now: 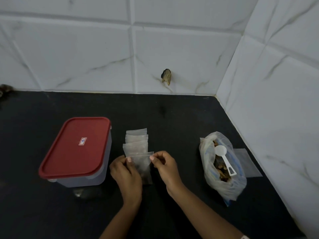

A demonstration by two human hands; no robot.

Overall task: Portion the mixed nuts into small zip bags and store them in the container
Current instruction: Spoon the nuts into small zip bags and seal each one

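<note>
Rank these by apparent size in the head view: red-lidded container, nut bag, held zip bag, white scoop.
1. red-lidded container
2. nut bag
3. held zip bag
4. white scoop
All four lie at a similar distance from the camera, so nearness barely skews the order.

Container left, zip bags in the middle, nut bag right with scoop inside

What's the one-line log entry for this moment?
left hand, right hand pinch zip bag top | container lidded | scoop in nut bag
</note>
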